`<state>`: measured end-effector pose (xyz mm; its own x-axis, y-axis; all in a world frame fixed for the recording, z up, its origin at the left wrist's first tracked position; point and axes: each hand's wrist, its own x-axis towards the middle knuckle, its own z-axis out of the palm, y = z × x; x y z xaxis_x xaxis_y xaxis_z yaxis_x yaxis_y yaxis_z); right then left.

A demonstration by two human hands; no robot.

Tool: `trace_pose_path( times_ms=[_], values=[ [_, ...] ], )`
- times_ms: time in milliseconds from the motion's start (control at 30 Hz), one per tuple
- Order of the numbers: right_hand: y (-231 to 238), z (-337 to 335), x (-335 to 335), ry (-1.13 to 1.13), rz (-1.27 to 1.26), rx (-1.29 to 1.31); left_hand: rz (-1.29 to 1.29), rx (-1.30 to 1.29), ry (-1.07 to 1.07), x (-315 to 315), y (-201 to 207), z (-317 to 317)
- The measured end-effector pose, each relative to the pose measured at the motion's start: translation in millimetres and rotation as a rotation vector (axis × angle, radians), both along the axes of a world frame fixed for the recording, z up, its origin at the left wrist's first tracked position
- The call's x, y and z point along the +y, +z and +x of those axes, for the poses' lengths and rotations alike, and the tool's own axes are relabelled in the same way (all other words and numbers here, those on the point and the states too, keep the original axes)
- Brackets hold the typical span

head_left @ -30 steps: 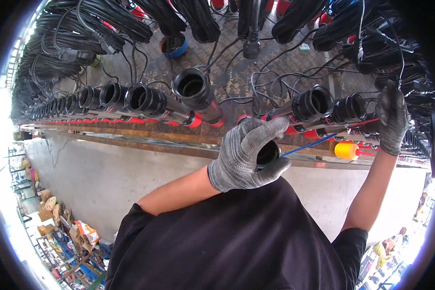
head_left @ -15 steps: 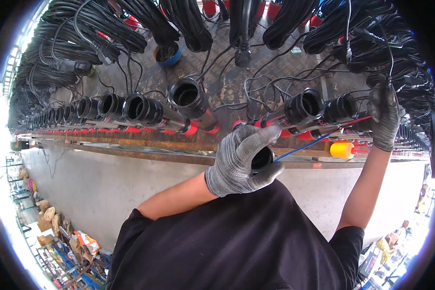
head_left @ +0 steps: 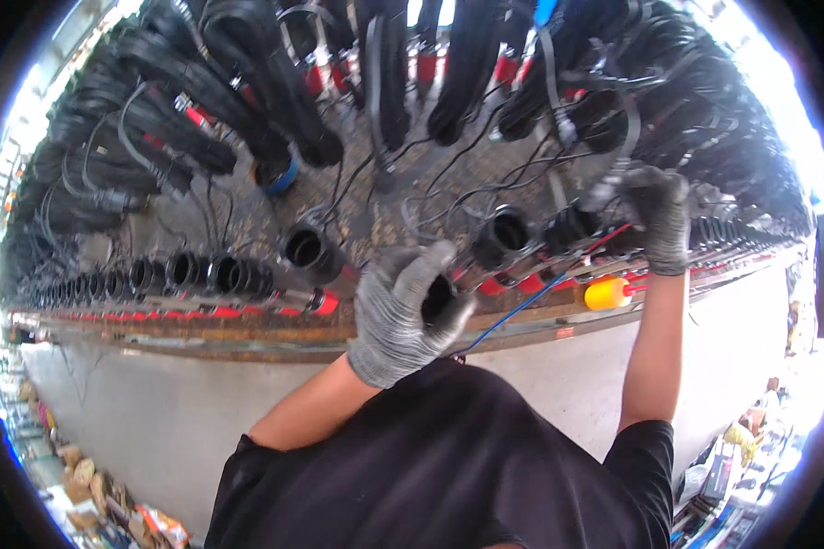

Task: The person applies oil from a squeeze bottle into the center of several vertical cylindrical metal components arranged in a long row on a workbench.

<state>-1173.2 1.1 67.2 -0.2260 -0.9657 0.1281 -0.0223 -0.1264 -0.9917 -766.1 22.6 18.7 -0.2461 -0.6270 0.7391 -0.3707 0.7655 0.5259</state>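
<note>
My left hand (head_left: pixel 401 313), in a grey knit glove, curls its fingers and thumb round the black open-ended rim of a tube (head_left: pixel 439 300) at the bench's near edge. A blue wire (head_left: pixel 513 316) runs from beside that tube up to the right. My right hand (head_left: pixel 659 215), gloved too, is raised over the bench at the right with its fingers closed on a grey cable (head_left: pixel 631 128). Motion smears the cable's plug (head_left: pixel 606 189) beside the fingers. A thin red wire (head_left: pixel 611 237) ends just below this hand. Right of my left hand stands another black-collared tube (head_left: pixel 506 235).
Black-collared tubes (head_left: pixel 186 271) with red lower ends line the bench edge (head_left: pixel 220 335). Bundled black cables (head_left: pixel 389 82) hang along the back. A blue-rimmed bowl (head_left: pixel 277 176) sits behind. A yellow bottle (head_left: pixel 606 294) with a red nozzle lies at the right edge. Boxes (head_left: pixel 92 489) are lower left.
The view has shifted, so the bench sits lower in it. My right hand has moved left with the cable, its plug now beside the fingers. My left hand keeps its grip on the tube.
</note>
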Motion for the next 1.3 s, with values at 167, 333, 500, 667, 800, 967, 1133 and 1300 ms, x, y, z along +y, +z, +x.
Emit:
trace_pose_path(
  times_ms=[167, 333, 500, 667, 800, 967, 1133, 1300],
  values=[
    [20, 25, 0, -0.025, -0.044, -0.047, 0.037, -0.145, 0.08, -36, 25, -13],
    [27, 24, -1, 0.028, 0.003, -0.062, 0.077, -0.037, 0.047, -48, 19, -35],
    [42, 28, -1, 0.066, 0.086, -0.012, 0.179, 0.062, -0.136, -55, 14, -28],
    [93, 74, -11, -0.024, 0.076, 0.147, 0.197, 0.131, -0.14, -54, 9, -7],
    [117, 87, -37, -0.025, 0.018, 0.162, 0.147, 0.118, -0.026, -47, -1, -10],
    [108, 71, -40, -0.032, 0.002, 0.112, 0.031, 0.067, 0.05, -52, 0, -17],
    [85, 44, -5, -0.084, 0.103, -0.15, 0.023, 0.019, 0.072, -51, 5, -13],
    [60, 26, 20, 0.059, 0.234, -0.059, 0.011, -0.011, 0.074, -51, 10, -13]
  ],
)
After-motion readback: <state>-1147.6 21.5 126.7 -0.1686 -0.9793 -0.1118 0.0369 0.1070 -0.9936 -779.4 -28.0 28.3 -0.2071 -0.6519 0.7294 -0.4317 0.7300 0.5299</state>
